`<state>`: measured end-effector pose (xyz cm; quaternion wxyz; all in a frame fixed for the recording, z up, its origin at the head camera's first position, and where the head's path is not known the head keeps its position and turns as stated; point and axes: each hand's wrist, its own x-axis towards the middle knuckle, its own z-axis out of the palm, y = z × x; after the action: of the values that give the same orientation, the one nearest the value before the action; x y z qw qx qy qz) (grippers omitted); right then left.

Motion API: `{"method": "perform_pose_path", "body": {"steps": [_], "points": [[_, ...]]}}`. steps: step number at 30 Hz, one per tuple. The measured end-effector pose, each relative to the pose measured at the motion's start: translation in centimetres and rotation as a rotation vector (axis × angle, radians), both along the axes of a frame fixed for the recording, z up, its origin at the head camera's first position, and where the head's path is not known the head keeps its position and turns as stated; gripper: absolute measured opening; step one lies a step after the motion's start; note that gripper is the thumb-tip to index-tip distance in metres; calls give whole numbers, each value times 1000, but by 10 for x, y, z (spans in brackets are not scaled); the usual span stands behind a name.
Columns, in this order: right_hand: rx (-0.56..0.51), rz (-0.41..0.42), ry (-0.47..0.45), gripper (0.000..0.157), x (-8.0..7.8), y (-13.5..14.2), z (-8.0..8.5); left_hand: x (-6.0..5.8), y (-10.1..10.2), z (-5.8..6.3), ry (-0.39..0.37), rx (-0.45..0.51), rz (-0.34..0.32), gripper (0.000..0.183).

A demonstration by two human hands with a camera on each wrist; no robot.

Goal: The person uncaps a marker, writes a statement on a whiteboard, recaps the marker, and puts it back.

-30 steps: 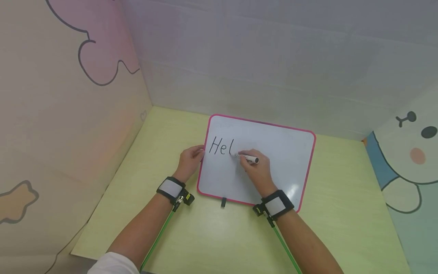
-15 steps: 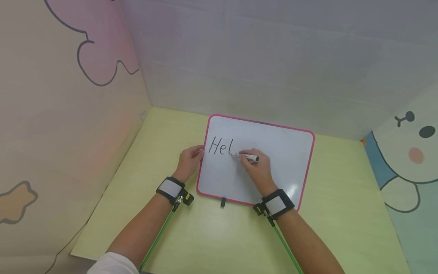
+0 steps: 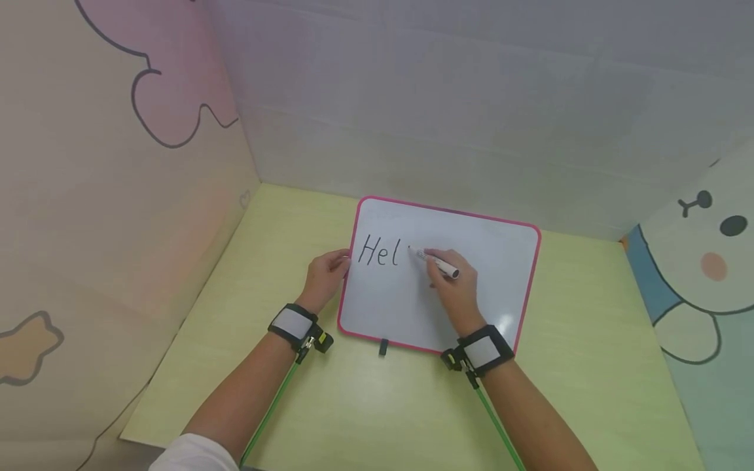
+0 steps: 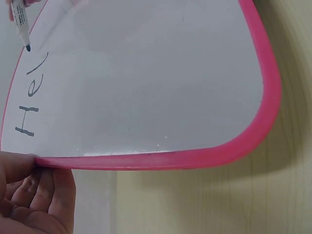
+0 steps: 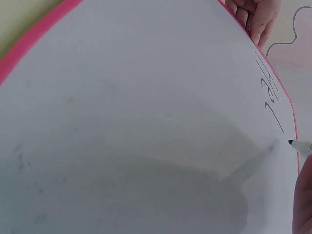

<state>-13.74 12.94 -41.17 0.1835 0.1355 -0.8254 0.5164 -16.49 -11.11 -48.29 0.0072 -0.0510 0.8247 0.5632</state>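
Note:
A whiteboard [image 3: 383, 307] with a pink frame lies on the table, the handwritten letters "Hel" on its upper left. My left hand [image 3: 326, 278] pinches its left edge; the left wrist view shows the thumb over the frame and curled fingers [image 4: 45, 192] underneath. In my right hand [image 3: 458, 288] is a white marker [image 3: 446, 267], gripped like a pen, its dark tip just right of the top of the "l". From the right wrist, the marker [image 5: 303, 147] appears with its tip slightly apart from its shadow on the board.
A small black tab [image 3: 383, 347] sticks out at the board's lower edge. The pale yellow table [image 3: 601, 340] meets a plain wall [image 3: 448, 118] behind and cartoon-printed walls at both sides. Wrist straps with cameras and green cables [image 3: 268, 418] run along both forearms.
My right hand has moved the marker up and to the right, from the foot of the "l" to beside its top. The left hand and the board have stayed in place.

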Motion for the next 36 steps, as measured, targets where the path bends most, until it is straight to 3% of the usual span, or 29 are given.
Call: {"method": "perform_pose_path", "body": {"steps": [6, 36], "points": [[-3, 23, -31, 21, -2, -2, 0, -1, 0, -1, 0, 2, 2, 33], [36, 24, -10, 18, -3, 0, -3, 0, 0, -2, 12, -1, -2, 33]]}}
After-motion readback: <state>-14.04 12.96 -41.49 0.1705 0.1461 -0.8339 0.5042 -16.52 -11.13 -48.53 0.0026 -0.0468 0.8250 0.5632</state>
